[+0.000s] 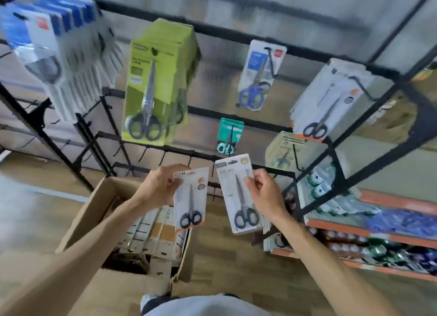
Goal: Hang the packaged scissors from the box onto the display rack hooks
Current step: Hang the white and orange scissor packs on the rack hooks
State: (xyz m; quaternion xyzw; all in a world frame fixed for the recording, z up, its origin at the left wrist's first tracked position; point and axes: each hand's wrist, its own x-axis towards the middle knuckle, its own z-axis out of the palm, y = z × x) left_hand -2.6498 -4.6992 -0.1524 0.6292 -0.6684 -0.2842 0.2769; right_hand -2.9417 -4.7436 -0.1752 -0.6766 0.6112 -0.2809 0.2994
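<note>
**Two scissor packs held up before the rack**

The left hand (159,185) pinches the upper left edge of an orange-trimmed pack (190,199), thumb on the front of the card and the other fingers curled behind it. The right hand (264,192) pinches a white pack (237,192) at its upper right edge, thumb and forefinger on the card, the rest folded behind. Both packs hang upright, handles down, just beside each other but apart, each holding black-handled scissors.

Both forearms reach up and forward from the bottom corners, bare, wrists slightly bent toward each other.

Below the left hand stands an open cardboard box (80,218) on a wood-look floor (212,263), with more packs (153,233) stacked on edge inside. The orange-trimmed pack overlaps the box's far corner in this view.

Behind the hands rises the black wire rack (236,115). On its hooks hang blue-topped packs (47,46) at upper left, green packs (153,84), a single blue-handled pack (257,74), a small teal pack (229,136), beige packs (283,150) and white packs with orange trim (331,98) at right (matching the left hand's). Several low hooks (146,154) stand bare. To the right, orange-edged shelves (390,202) carry blurred goods
</note>
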